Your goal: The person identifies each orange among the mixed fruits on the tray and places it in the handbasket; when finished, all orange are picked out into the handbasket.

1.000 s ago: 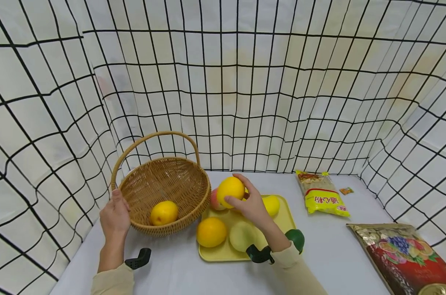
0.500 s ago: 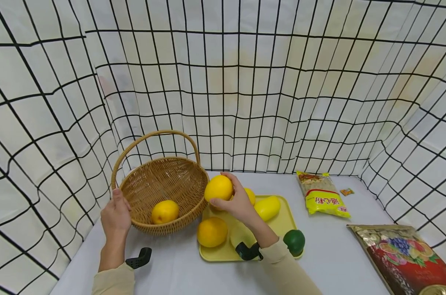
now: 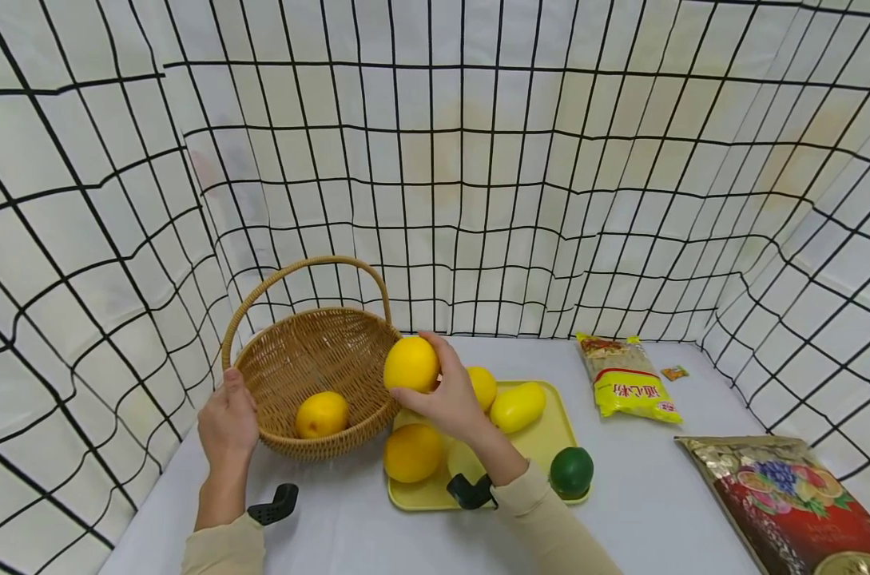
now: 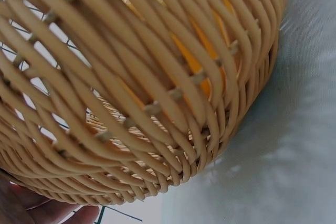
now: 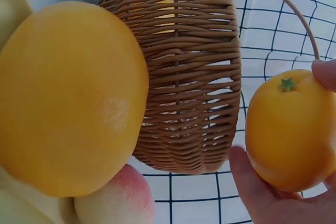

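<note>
My left hand (image 3: 228, 423) grips the left side of a wicker basket (image 3: 276, 355) where its arched handle (image 3: 301, 264) meets the rim. The basket leans with its opening toward me, and a yellow-orange fruit (image 3: 323, 414) lies inside. Between thumb and fingers, my right hand (image 3: 452, 399) holds an orange (image 3: 410, 364) at the basket's right rim. In the right wrist view this orange (image 5: 291, 129) shows a green star-shaped stem mark and sits beyond the rim level. A larger orange fruit (image 3: 413, 453) stands below it on the yellow tray (image 3: 553, 427).
On the tray are a yellow oblong fruit (image 3: 518, 407), a yellow round fruit (image 3: 482, 387), a dark green fruit (image 3: 571, 472) and a peach (image 5: 118, 200). A pale fruit (image 3: 463, 461) is partly behind the right wrist. Food packets (image 3: 629, 379) and a red bag (image 3: 794, 495) lie right.
My right hand has carried the orange leftward from above the tray to the basket's right rim. The left hand and the basket have stayed nearly in place.
</note>
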The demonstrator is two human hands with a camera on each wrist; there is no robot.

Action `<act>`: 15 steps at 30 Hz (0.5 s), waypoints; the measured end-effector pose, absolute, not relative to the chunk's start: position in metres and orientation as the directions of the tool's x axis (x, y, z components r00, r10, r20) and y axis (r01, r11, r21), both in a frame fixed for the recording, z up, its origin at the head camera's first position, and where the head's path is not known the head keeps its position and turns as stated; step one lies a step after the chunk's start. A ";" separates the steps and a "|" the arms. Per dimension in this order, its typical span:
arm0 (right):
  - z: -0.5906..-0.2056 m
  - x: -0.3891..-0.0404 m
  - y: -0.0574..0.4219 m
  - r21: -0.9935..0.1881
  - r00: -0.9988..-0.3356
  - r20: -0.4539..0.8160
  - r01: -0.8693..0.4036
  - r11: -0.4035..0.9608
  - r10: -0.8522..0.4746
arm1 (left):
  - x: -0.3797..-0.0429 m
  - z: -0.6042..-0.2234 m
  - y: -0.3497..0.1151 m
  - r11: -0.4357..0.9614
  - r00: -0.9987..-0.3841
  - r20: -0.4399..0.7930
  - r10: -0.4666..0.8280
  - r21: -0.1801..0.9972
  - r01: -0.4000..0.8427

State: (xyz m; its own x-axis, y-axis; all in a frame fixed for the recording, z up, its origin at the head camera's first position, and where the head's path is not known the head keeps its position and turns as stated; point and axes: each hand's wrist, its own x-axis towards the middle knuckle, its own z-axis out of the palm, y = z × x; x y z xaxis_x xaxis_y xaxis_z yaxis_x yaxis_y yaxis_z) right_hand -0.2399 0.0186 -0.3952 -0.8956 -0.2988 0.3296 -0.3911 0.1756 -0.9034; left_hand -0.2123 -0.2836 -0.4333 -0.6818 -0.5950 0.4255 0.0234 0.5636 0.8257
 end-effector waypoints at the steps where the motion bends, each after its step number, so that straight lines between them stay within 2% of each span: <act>1: -0.394 -0.239 0.017 -0.905 -0.891 0.331 -0.393 0.163 -0.312 | -0.212 -0.433 -0.284 0.562 -0.682 0.425 -0.596 0.827 0.024; 6: -0.392 -0.239 0.004 -0.897 -0.886 0.312 -0.394 0.201 -0.344 | -0.214 -0.434 -0.283 0.575 -0.676 0.437 -0.594 0.818 0.024; 12: -0.393 -0.242 -0.013 -0.780 -0.854 0.365 -0.498 0.378 -0.370 | -0.216 -0.436 -0.283 0.589 -0.667 0.443 -0.599 0.808 0.008; 15: -0.393 -0.243 -0.020 -0.741 -0.841 0.377 -0.525 0.419 -0.387 | -0.216 -0.436 -0.283 0.592 -0.668 0.445 -0.597 0.806 0.009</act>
